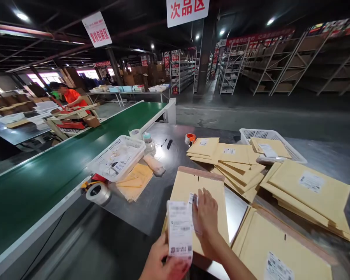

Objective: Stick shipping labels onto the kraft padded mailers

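1. At the left runs a green conveyor belt, beside the metal-topped bench.
2. Near the belt's edge, a roll of clear tape sits in front of the left basket, a white perforated one holding papers and clear plastic packets; the smaller pieces are too jumbled to tell.
3. Just right of that basket lie loose yellow envelopes and a pinkish wrapped packet.
4. The left hand is closed around the lower end of a stack of white printed labels, held over the left part of the large envelope.
5. That envelope lies on the bench, flap end away from the person. The right hand is laid out over it, fingers extended and side by side, covering part of a label. The two hands are near each other but apart.
6. Behind and to the right spread piled envelopes.
7. The right basket, also white and perforated, holds labelled envelopes.
8. In front of it, at far right, stands a thick envelope stack.
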Demonstrator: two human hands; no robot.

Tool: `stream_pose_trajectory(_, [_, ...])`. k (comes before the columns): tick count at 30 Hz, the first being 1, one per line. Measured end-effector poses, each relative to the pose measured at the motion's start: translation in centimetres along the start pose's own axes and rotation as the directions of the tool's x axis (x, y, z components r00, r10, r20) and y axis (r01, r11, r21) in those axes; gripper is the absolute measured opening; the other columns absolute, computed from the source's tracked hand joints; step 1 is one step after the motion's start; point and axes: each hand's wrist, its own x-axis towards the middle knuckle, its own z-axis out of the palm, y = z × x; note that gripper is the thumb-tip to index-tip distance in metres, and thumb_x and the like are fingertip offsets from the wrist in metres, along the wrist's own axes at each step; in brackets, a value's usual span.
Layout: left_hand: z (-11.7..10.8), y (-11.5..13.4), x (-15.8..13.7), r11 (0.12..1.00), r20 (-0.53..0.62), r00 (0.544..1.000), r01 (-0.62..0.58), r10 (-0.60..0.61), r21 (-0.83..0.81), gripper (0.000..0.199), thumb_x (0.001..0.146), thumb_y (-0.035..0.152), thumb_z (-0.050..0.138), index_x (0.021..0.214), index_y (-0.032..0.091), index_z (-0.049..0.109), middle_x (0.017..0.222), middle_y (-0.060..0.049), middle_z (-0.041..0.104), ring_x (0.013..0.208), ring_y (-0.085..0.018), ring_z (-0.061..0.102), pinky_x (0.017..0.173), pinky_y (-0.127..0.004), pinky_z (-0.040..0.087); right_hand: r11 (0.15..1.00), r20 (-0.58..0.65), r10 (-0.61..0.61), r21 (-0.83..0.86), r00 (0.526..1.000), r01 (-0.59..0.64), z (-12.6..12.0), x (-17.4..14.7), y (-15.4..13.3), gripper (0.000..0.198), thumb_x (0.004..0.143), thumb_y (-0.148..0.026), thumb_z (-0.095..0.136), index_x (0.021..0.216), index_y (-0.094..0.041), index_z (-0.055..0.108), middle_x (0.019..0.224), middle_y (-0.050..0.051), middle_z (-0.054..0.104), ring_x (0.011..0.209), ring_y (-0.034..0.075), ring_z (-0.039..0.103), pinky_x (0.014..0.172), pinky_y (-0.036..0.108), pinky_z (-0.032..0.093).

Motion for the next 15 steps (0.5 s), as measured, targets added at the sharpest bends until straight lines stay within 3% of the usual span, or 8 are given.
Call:
stream_pose_trajectory(2, [-0.6,-0.3,1.8,0.995,0.054,0.998,-0.035,0.03,0.098,0.039,0.079,0.056,0.059,0.09,0.024,0.078,0.114,-0.013,0.071,0.113,-0.033,0.062,0.102,-0.046,0.047,0.962,0.146,-0.271,0.018,0.952,0.271,0.2,-0.8,-0.5,0.054,0.089,-0.023,0.039,0.143,-0.017,0.04,0.146,0.017,0.047,0.135,0.033,0.04,0.107,0.054,0.034])
stream_pose_trajectory(4, [-0.7,-0.7,2.9,0.989,0.056,0.998,-0.032,0.024,0.145,0.043,0.084,0.056,0.051,0.095,0.023,0.077,0.109,-0.013,0.073,0.109,-0.032,0.064,0.1,-0.045,0.049,0.91,0.285,-0.41,0.068,0.866,0.409,0.0,-0.6,-0.3,0.059,0.088,-0.024,0.042,0.147,-0.022,0.035,0.149,0.012,0.045,0.137,0.031,0.039,0.111,0.053,0.031])
stream_pose_trajectory(5, [-0.6,-1.0,3.1,0.989,0.062,0.998,-0.033,0.024,0.142,0.043,0.085,0.056,0.051,0.097,0.024,0.076,0.11,-0.012,0.073,0.109,-0.031,0.064,0.1,-0.044,0.049,0.923,0.325,-0.377,0.053,0.867,0.381,-0.2,-0.1,0.0,0.058,0.089,-0.026,0.041,0.147,-0.021,0.034,0.15,0.012,0.043,0.138,0.03,0.038,0.113,0.054,0.03])
stream_pose_trajectory(7, [-0.2,-1.4,3.1,0.99,0.08,0.996,-0.045,0.035,0.136,0.042,0.085,0.055,0.051,0.102,0.025,0.075,0.117,-0.011,0.071,0.114,-0.031,0.062,0.102,-0.043,0.047,0.98,0.341,-0.162,-0.054,0.926,0.191,-0.9,1.0,0.5,0.057,0.092,-0.031,0.036,0.146,-0.013,0.035,0.153,0.015,0.035,0.142,0.032,0.031,0.115,0.058,0.024])
stream_pose_trajectory(9, [0.0,-1.8,2.9,0.99,0.08,0.996,-0.046,0.036,0.133,0.043,0.084,0.055,0.052,0.101,0.024,0.075,0.119,-0.012,0.071,0.114,-0.031,0.062,0.102,-0.043,0.048,0.99,0.348,0.002,-0.133,0.938,0.047,-1.6,1.1,0.6,0.06,0.093,-0.035,0.034,0.145,-0.006,0.034,0.154,0.019,0.029,0.144,0.034,0.025,0.116,0.062,0.02])
stream_pose_trajectory(11, [-0.2,-2.0,2.9,0.993,0.059,0.998,-0.029,0.022,0.111,0.044,0.083,0.057,0.053,0.099,0.022,0.076,0.114,-0.013,0.073,0.109,-0.032,0.065,0.098,-0.043,0.05,0.988,0.411,-0.083,-0.083,0.908,0.127,-2.0,-0.2,0.0,0.065,0.089,-0.035,0.039,0.146,-0.005,0.031,0.155,0.019,0.025,0.145,0.036,0.021,0.116,0.064,0.017])
stream_pose_trajectory(13, [-0.6,-1.9,3.0,0.997,0.037,0.999,-0.018,0.015,0.08,0.045,0.081,0.058,0.054,0.097,0.021,0.076,0.11,-0.013,0.074,0.106,-0.032,0.066,0.096,-0.044,0.052,0.962,0.48,-0.254,0.037,0.84,0.27,-2.2,-2.4,-0.8,0.075,0.085,-0.04,0.047,0.148,-0.007,0.026,0.156,0.019,0.019,0.145,0.039,0.017,0.116,0.067,0.016])
stream_pose_trajectory(15, [-1.3,-1.3,2.9,0.998,0.019,1.0,-0.012,0.011,0.062,0.043,0.08,0.057,0.057,0.095,0.022,0.077,0.11,-0.013,0.074,0.105,-0.032,0.067,0.095,-0.045,0.052,0.942,0.535,-0.326,0.118,0.779,0.313,-2.1,-4.3,-1.4,0.09,0.079,-0.051,0.053,0.15,-0.006,0.02,0.156,0.021,0.012,0.145,0.042,0.012,0.115,0.069,0.013])
